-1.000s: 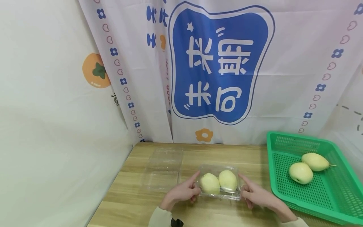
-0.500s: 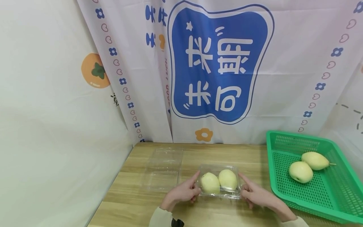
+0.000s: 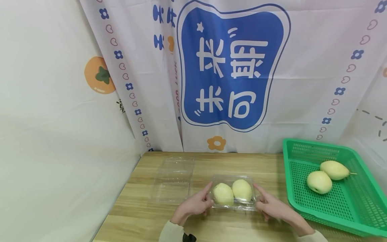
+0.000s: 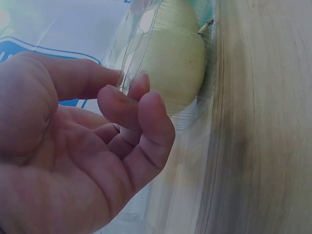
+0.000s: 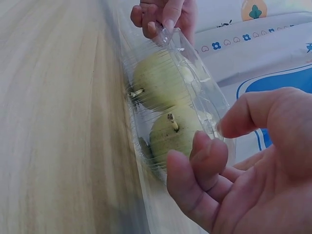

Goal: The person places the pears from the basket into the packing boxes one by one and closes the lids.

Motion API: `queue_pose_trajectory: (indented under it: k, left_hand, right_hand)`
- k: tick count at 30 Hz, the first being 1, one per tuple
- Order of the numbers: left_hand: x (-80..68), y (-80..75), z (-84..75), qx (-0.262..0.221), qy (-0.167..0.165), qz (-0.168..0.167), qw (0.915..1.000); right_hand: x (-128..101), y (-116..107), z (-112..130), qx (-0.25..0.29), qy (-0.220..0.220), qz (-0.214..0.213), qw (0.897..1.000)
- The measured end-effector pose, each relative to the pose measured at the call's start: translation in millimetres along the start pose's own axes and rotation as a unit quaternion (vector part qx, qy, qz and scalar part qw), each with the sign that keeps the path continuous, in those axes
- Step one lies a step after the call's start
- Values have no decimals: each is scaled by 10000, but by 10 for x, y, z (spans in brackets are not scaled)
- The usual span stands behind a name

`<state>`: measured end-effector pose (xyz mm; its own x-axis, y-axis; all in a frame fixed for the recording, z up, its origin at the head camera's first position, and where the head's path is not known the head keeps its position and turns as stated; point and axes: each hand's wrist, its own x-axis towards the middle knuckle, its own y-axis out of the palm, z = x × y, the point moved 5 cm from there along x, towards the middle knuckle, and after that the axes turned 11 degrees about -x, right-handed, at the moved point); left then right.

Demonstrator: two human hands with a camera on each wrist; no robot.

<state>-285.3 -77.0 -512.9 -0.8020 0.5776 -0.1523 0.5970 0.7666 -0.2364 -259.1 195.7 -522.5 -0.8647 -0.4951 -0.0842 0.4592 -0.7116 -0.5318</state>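
A clear plastic fruit box (image 3: 232, 206) sits near the front of the table with two pale yellow pears inside, a left pear (image 3: 223, 194) and a right pear (image 3: 242, 190). Its left end is pinched at the rim by my left hand (image 3: 196, 203), thumb and fingertips meeting there in the left wrist view. At the opposite end my right hand (image 3: 271, 204) holds the rim; in the right wrist view its thumb is at the edge with the other fingers curled below. Both pears' stems face the near side of the box.
Another clear plastic container (image 3: 174, 181) lies at the left on the wooden table (image 3: 130, 215). To the right stands a green basket (image 3: 288, 181) with two more pears (image 3: 319, 182) in it. A printed curtain (image 3: 302, 101) hangs behind the table.
Both hands keep their places at the box's ends, and the pears stay put. The head view has shifted very slightly.
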Motion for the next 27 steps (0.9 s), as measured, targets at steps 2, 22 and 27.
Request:
queue_pose_trajectory:
  k: [2, 22, 27]
  left_hand:
    - [3, 1, 0, -3, 37, -14, 10000]
    - [-5, -9, 14, 142, 34, -51, 9999]
    - [5, -3, 22, -143, -8, -139, 9998]
  right_hand:
    - [4, 1, 8, 1, 21, -35, 10000]
    - [72, 5, -4, -545, 97, -490, 9973]
    - [65, 6, -44, -499, 180, -537, 9971]
